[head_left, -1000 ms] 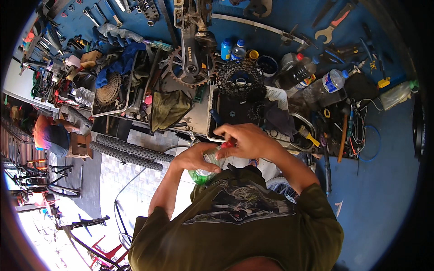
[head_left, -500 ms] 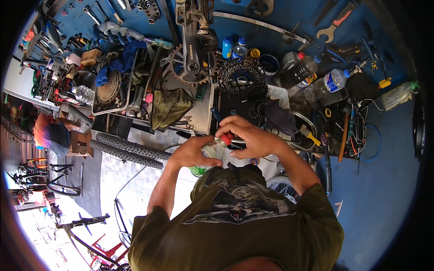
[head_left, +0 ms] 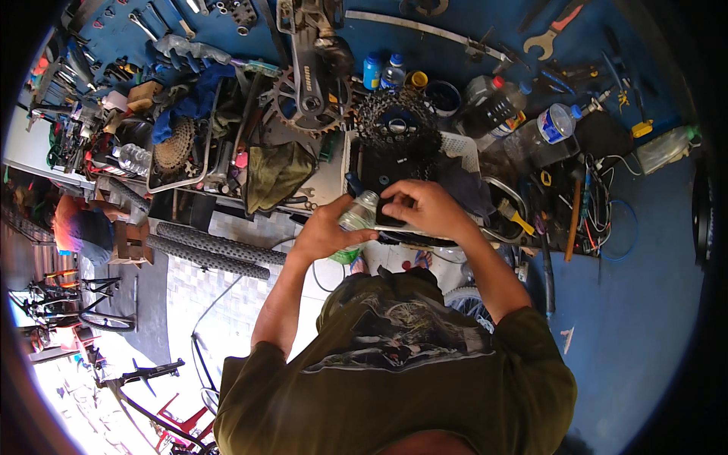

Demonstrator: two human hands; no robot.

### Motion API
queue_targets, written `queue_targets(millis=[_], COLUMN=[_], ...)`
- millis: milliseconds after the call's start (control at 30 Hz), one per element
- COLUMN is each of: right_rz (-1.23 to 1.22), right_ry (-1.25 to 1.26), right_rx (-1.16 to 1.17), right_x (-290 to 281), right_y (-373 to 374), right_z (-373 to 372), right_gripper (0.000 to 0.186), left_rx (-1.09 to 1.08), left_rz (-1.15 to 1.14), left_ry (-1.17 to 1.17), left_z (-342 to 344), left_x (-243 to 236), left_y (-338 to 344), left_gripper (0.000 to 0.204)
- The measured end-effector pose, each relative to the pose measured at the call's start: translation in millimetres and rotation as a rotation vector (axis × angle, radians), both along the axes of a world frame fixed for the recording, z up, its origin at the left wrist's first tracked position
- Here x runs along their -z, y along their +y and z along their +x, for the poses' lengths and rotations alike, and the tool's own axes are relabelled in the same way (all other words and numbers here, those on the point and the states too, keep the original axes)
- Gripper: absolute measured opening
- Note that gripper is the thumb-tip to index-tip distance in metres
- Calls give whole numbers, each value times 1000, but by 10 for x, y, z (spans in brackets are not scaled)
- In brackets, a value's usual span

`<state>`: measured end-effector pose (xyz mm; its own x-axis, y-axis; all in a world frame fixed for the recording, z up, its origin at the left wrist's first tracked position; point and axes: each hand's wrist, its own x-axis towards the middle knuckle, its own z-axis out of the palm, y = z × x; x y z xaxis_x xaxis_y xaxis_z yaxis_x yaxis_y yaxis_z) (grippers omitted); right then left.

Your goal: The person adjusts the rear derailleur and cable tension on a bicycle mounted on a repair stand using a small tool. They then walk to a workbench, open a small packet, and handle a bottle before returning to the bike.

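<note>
My left hand is wrapped round a clear plastic bottle with green contents at its bottom and a tilted, uncapped mouth. My right hand is just right of that mouth, fingers bent but apart, with nothing visible in them. A small red object, like a cap, shows below, near my sandalled feet. Behind the hands a tray holds a black cassette and a dark cloth.
The workbench carries a crankset, an olive cloth, several bottles and tools under a blue tool wall. Tyres jut out at left, where another person bends by cardboard boxes. Bicycles stand further down.
My hands and the bottle have risen toward the bench. The red cap that was at the bottle's mouth is off it, and a red object shows lower down, outside my fingers.
</note>
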<state>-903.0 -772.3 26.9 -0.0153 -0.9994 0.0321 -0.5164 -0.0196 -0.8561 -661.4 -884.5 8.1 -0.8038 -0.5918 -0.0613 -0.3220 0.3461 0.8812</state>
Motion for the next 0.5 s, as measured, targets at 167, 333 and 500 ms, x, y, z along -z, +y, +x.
queue_targets(millis=[167, 333, 500], right_rz=[106, 73, 82], right_ry=[-146, -183, -176], right_rx=[249, 456, 636], right_x=[181, 319, 327], right_y=[424, 834, 1283], right_z=[-318, -444, -338], right_gripper=[27, 21, 20], left_rx=[-146, -283, -470], left_rz=[153, 116, -78], left_ry=[50, 257, 325], left_z=[218, 436, 378], left_x=[65, 308, 531], left_y=[-21, -244, -854], left_gripper=[67, 63, 53])
